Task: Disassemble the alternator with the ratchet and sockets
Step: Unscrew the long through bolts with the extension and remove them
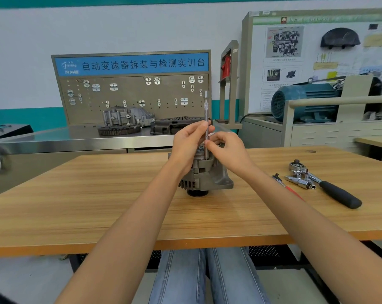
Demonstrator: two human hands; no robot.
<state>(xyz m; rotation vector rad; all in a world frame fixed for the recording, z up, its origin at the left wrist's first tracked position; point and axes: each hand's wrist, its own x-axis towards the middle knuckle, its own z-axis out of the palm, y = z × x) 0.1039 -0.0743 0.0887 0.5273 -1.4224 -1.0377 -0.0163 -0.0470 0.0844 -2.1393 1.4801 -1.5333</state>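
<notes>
Alternator (204, 175) stands on end near the middle of the wooden table (98, 200), its dark pulley end down against the tabletop. Extension bar (206, 126), slim and bright metal, stands upright with its lower end set into the top of the housing. Left hand (189, 143) grips the bar at mid-length, fingers curled round the shaft. Right hand (226, 147) pinches the bar lower down, just above the housing, fingertips closed on it. Black-handled ratchet (330, 186) lies on the table well to the right, beside a cluster of chrome sockets (299, 179) and a red-handled tool (287, 187). Behind the table stands a steel bench (54, 139) carrying engine parts.
</notes>
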